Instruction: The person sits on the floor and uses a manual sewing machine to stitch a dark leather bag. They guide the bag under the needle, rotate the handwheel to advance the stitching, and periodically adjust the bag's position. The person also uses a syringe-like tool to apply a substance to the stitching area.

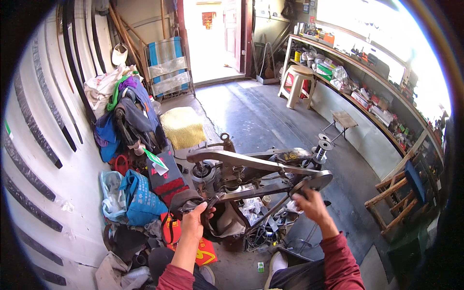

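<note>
Cobbler's patcher machine [251, 169], long arm type, sits low between your knees on the workshop floor [270, 121].

L hand [193, 220]: fingers curl round a dark piece of leather or fabric [186, 200], gripping it at the head end of the arm, just under the needle area. Can't tell exactly where the needle meets it; too small.

R hand [311, 203]: fingers bend over the rim of the handwheel [314, 181], touching it, thumb hidden.

To do this step well, judging from the setup:
- Turn the wheel slow and even w/ the R, one stitch at a time.
- Keep the workpiece flat and taut w/ the L, fingertips clear of the needle.
- Watch the thread off the spool [321, 150]; no snags.

Pile of bags and clothes [130, 145] lies close at your left; keep the piece off it.
</note>
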The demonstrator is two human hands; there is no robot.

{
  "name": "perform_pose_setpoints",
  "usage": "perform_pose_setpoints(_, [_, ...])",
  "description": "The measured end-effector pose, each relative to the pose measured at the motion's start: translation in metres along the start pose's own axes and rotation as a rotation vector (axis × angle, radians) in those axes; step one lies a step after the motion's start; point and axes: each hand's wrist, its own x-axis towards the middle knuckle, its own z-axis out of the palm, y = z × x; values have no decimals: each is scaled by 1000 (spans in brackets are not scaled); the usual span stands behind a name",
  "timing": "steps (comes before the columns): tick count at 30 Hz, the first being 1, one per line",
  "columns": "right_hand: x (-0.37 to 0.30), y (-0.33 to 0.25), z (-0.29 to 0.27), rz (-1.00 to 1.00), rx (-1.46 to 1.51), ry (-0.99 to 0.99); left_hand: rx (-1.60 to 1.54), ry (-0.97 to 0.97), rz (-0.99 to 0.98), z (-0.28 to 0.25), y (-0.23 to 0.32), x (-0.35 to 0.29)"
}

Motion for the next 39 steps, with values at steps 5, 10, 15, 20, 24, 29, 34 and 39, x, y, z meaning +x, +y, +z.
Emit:
perform_pose_setpoints(5, [11, 4, -62, -124, -137, 444, 21, -17, 0, 0, 0, 0])
perform_pose_setpoints(10, [20, 73, -57, 226, -580, 437, 58, -6, -5, 1, 0, 1])
perform_pose_setpoints(15, [12, 68, 9, 292, -160, -80, 65, -11, 13, -1, -2, 3])
perform_pose_setpoints(20, [1, -7, 2, -18, 26, 30, 54, -15, 9, -2, -2, 4])
perform_pose_setpoints(24, [10, -14, -54, -87, -76, 350, 53, -32, 26, 0, -2, 2])
perform_pose_setpoints(29, [27, 67, -77, 166, -39, 411, 39, -40, 31, -1, -4, 4])
perform_pose_setpoints(34, [21, 101, -20, 301, -79, 76, 50, -53, 38, -3, -5, 6])
perform_pose_setpoints(39, [-1, 21, 15, 142, 54, -46, 56, -41, 40, -2, -5, 6])
